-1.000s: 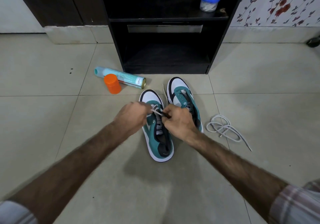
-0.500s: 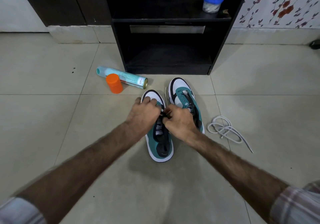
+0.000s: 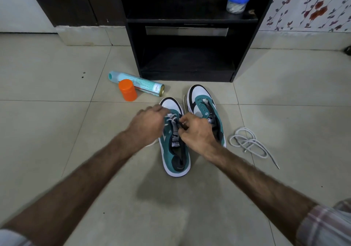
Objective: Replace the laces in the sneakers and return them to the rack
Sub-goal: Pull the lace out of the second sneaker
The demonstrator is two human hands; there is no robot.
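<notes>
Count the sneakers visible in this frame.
2. One sneaker lies on the floor under both hands; the second sneaker sits just right of it, nearer the rack. No others show.

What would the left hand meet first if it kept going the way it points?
Likely the white toe cap of the nearer teal sneaker, just beyond the left hand; depth is unclear.

Bare hairy forearms; plaid sleeve (image 3: 326, 225) right; pale sleeve (image 3: 11, 238) left
</notes>
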